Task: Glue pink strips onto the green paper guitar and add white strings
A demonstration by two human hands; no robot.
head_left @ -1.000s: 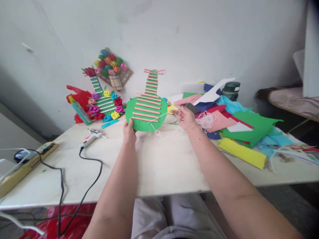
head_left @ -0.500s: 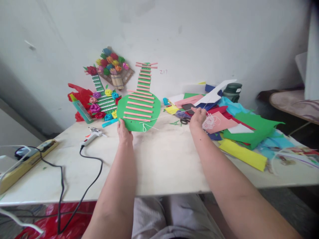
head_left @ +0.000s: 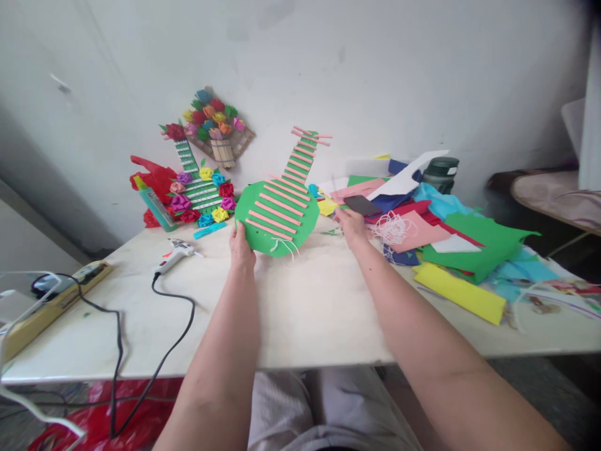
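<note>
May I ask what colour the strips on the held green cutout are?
The strips are pink, head view.

Looks like matt card, smooth, on green cutout (head_left: 310, 218); reads matt and papery on pink strips (head_left: 278, 213). Seems fibrous, dull on white string heap (head_left: 392, 227). Looks like folded paper, soft sheen, on purple flower (head_left: 181, 202). Shows thin, crinkled, shiny plastic on red bag (head_left: 153, 178). Reads hard, smooth plastic on glue gun (head_left: 176, 252). Looks matt on yellow sheet (head_left: 462, 291), woody on stick bundle (head_left: 221, 153), smooth, faintly glossy on tabletop (head_left: 323, 300), soft cloth on trousers (head_left: 338, 401).
</note>
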